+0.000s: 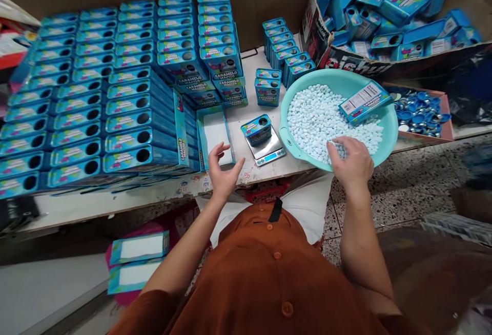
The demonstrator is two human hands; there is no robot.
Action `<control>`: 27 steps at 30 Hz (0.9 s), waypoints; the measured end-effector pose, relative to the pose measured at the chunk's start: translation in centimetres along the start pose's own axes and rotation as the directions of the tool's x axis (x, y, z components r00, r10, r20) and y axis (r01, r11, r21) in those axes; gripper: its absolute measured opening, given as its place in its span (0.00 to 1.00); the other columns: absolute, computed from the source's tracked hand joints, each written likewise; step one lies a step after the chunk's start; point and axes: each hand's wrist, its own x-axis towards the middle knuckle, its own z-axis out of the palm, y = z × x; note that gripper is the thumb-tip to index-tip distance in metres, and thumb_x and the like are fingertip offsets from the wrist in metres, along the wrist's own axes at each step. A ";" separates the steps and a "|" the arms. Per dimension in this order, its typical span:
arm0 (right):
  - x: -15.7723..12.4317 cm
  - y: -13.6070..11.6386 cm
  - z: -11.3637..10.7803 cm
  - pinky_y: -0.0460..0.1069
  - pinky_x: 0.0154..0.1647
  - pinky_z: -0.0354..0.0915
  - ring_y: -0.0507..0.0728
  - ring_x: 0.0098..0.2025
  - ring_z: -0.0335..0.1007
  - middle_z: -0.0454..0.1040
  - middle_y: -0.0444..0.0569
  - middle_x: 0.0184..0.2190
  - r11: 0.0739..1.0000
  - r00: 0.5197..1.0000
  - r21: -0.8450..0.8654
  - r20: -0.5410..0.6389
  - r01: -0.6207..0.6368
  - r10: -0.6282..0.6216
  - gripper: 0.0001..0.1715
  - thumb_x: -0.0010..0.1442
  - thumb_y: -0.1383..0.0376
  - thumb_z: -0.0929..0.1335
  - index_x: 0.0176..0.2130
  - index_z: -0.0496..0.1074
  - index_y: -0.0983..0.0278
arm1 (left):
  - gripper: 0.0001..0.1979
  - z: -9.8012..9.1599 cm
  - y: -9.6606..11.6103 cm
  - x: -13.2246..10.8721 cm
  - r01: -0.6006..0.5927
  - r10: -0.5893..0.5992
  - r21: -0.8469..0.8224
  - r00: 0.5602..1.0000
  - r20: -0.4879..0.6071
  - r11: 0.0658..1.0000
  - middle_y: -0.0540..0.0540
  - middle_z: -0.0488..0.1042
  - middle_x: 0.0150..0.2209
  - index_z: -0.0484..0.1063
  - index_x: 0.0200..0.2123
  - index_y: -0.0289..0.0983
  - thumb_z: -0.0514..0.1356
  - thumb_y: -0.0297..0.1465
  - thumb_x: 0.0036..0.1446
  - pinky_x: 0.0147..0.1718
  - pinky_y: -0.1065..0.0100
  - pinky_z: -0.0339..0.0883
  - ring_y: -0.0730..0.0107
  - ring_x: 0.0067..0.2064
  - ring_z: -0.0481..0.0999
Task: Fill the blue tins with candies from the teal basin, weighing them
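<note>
My left hand (223, 173) is open, thumb and fingers apart, at the table's front edge beside a small digital scale (266, 151). On the scale stands an upright blue candy tin (257, 129) with a round hole in its top. My right hand (352, 163) is over the near side of a turquoise basin (389, 143), down at the pale blue candies (315, 120). Its thumb and fingertips are drawn together; whatever is between them is too small to make out. Another blue tin (365, 103) lies tilted on the candies inside the basin.
Rows of blue tins (126, 120) fill the left side, next to an open display box (217, 132). More tins (284, 48) stand behind the basin. A carton (326, 43) piled with tins is back right, and a pink box (446, 114) holds blue caps (418, 112).
</note>
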 end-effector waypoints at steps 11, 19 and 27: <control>0.0 -0.1 0.1 0.54 0.47 0.61 0.61 0.47 0.69 0.77 0.51 0.44 1.000 1.000 0.009 0.006 -0.023 0.023 0.17 0.62 0.54 0.64 0.42 0.76 0.61 | 0.26 -1.1 -0.9 -1.3 -0.032 0.035 0.129 0.999 -0.015 0.991 0.42 0.71 0.50 0.65 0.53 0.39 0.66 0.37 0.52 0.52 0.58 0.64 0.61 0.52 0.71; 0.0 -0.1 0.0 0.53 0.47 0.61 0.61 0.47 0.69 0.77 0.50 0.44 1.000 1.000 0.000 0.015 -0.021 0.021 0.18 0.63 0.54 0.64 0.42 0.76 0.61 | 0.21 -1.1 -0.8 -1.1 -0.077 0.079 0.218 0.997 0.000 0.973 0.43 0.72 0.47 0.68 0.48 0.38 0.65 0.38 0.53 0.50 0.60 0.65 0.61 0.51 0.70; -0.1 -0.2 -0.1 0.53 0.44 0.61 0.62 0.46 0.69 0.78 0.51 0.43 0.999 1.000 -0.033 0.015 -0.016 0.017 0.17 0.62 0.54 0.64 0.41 0.76 0.61 | 0.38 1.2 0.6 1.3 -0.069 0.065 0.112 0.997 0.042 0.991 0.38 0.67 0.56 0.57 0.60 0.40 0.68 0.39 0.48 0.53 0.56 0.64 0.56 0.58 0.66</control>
